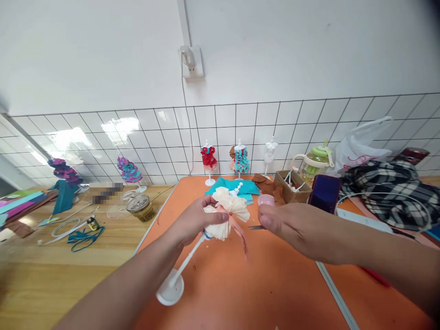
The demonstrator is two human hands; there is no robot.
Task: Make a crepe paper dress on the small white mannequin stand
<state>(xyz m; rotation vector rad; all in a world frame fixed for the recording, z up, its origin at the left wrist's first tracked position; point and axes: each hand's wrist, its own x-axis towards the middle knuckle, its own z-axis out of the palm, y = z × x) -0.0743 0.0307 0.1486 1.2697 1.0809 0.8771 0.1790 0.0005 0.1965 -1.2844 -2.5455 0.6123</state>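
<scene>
My left hand (195, 220) is closed around a small white dress-form stand (171, 291), which leans with its round base toward me. Cream crepe paper (233, 204) is ruffled about the form, and its white neck pokes out beyond. A pink paper strip (240, 233) lies across the ruffle under my thumb and hangs down. To the right, my right hand (292, 224) is closed, fingers curled out of sight. A pink round-rimmed thing (266, 200) shows at its fingers, and thin scissor-like blades (256, 227) stick out beside the thumb. Whether either is held, I cannot tell.
Decorated dress forms (208, 158) stand along the tiled wall. Teal paper (220, 183), a cardboard box (292, 188), a phone (325, 193) and a green bottle (318, 160) sit behind my hands. Leftward are a tin (140, 208) and cords (85, 236).
</scene>
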